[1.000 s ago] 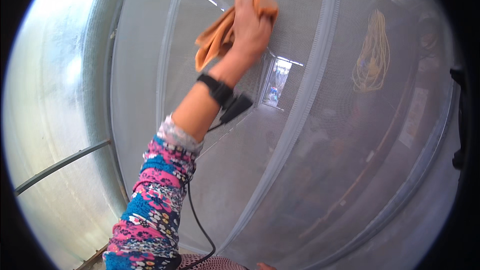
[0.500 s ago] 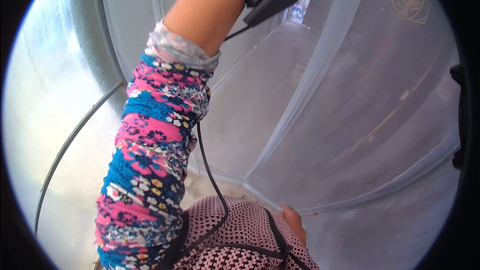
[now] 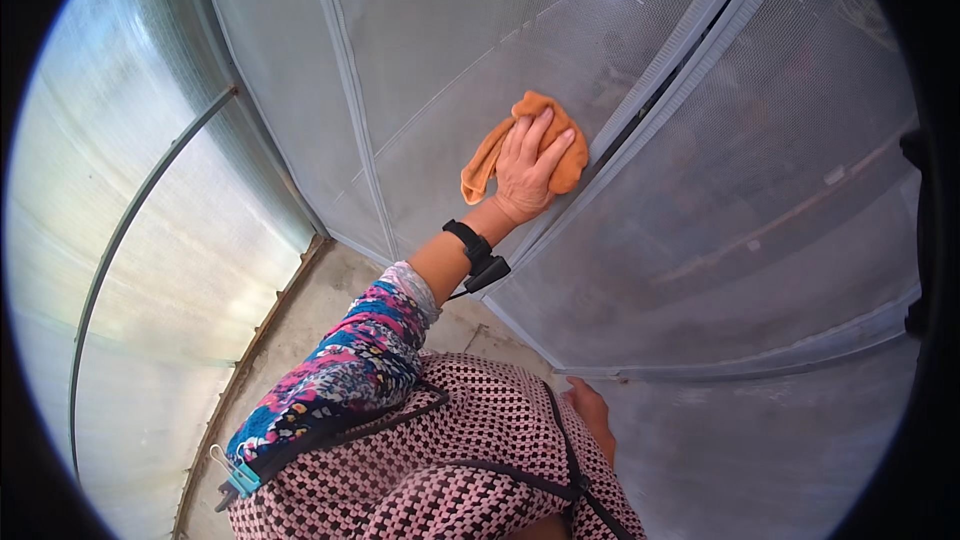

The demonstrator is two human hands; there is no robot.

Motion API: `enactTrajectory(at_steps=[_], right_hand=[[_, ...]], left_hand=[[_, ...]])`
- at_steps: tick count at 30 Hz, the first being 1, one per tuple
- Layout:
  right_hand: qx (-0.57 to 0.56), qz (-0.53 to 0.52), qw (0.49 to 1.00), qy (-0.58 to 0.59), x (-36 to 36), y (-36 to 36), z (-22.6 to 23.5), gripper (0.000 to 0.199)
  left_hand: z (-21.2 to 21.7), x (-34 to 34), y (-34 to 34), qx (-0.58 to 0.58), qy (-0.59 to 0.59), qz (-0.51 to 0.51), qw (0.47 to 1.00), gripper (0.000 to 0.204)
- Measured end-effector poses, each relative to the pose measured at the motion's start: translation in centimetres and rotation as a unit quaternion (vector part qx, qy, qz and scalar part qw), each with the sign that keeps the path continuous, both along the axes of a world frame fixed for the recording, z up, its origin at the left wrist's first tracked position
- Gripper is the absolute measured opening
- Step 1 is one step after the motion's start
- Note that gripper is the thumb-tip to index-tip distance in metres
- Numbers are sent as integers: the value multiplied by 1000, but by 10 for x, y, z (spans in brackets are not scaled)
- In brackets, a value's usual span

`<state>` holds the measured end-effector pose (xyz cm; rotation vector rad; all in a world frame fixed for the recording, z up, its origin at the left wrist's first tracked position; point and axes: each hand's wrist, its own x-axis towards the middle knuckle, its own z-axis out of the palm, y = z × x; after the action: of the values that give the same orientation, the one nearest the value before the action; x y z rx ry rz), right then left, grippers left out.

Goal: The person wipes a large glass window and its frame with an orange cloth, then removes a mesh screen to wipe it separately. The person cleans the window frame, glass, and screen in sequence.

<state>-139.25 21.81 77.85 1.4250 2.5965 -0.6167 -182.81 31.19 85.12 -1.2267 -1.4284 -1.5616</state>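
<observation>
With fingers spread over it, my left hand (image 3: 525, 165) presses a folded orange cloth (image 3: 552, 118) flat against a grey mesh panel (image 3: 440, 70). A loose fold of the cloth hangs to the left of the hand. The left wrist wears a black band with a small black box, and a floral sleeve covers the forearm. Low on the right, my right hand (image 3: 590, 412) is beside the lower edging of the mesh, partly behind the pink-and-black checked garment. Most of its fingers are hidden, so its grip cannot be made out.
Pale edging with a dark gap (image 3: 655, 105) runs between two mesh panels. A translucent curved wall (image 3: 190, 280) with a thin dark pipe (image 3: 125, 235) stands at left. Concrete floor (image 3: 345, 285) shows below. A teal clip (image 3: 240, 478) sits on the garment's edge.
My left arm has come down from the top of the view. The hand, out of sight before, now shows on the cloth against the mesh. The right hand has barely moved.
</observation>
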Motion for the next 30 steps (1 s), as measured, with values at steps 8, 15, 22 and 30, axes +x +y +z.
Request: enactTrajectory(at_steps=[8,15,22,30], right_hand=[[13,-13,999,-29,18,1,-15,38],[-17,56,997,52,-46,45,-26,35],[-112,167,944,263,-163,73,0,46],[-232,155,841,464,-221,87,22,57]], left_hand=[[-137,42,-7,-166,-229,-97,954,62],[-133,5,-60,-359,-438,-268,780,33],[-87,-5,-118,-63,-650,-570,498,40],[-57,1,-129,-74,-588,-648,479,57]])
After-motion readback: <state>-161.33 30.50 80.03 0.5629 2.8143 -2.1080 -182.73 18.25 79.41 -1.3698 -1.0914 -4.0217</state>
